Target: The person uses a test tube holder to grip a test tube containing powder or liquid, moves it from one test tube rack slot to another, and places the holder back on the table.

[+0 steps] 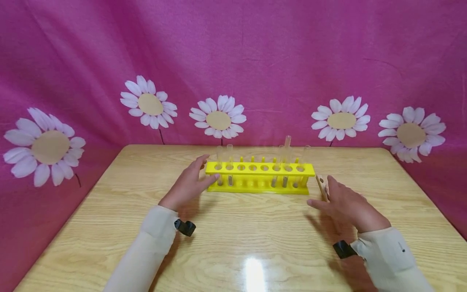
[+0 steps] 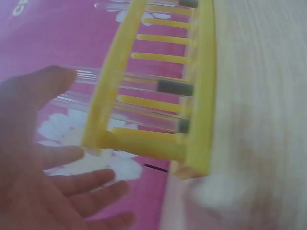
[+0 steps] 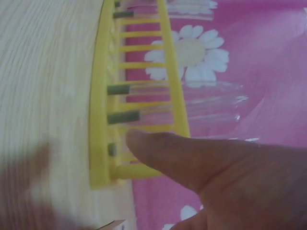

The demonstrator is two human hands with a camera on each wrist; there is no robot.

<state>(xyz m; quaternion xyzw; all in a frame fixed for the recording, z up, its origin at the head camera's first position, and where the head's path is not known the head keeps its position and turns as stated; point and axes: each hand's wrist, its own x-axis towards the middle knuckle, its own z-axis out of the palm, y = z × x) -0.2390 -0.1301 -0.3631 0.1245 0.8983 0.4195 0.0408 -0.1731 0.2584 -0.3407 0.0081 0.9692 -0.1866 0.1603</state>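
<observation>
- Nearest to us, the cream left sleeve [image 1: 142, 251] and right sleeve [image 1: 392, 259] reach forward from the lower edge of the head view.
- Behind everything we see a magenta cloth backdrop [image 1: 270, 61], softly creased and printed with large white flowers [image 1: 150, 104] with tan centres.
- Below it spreads a table [image 1: 237, 227] of pale, streaky wood grain; light glares off it close to us. On its farther half, near the middle, stands a yellow test-tube rack [image 1: 255, 190], upright, its long side towards us.
- At the rack's left end we find the left hand [image 1: 186, 186], fingers loosely spread, thumb in front of the end and fingers beyond it; we cannot tell whether they touch.
- Off the right end hovers the right hand [image 1: 350, 205], thumb stretched out apart from the fingers, the fingertips partly hidden from us.
- Beside and under that hand lies a narrow wooden piece [image 1: 322, 188], largely covered; contact is unclear to us.
- Clear, slim test tubes [image 1: 288, 150] stand in the rack's two leftmost and three rightmost round holes.
- At each wrist we notice a small black fitting [image 1: 185, 227].
- Thin yellow pegs [image 2: 162, 38] line the rack's back.
- Dark grey contents [image 2: 175, 87] fill the tubes' bottoms.
</observation>
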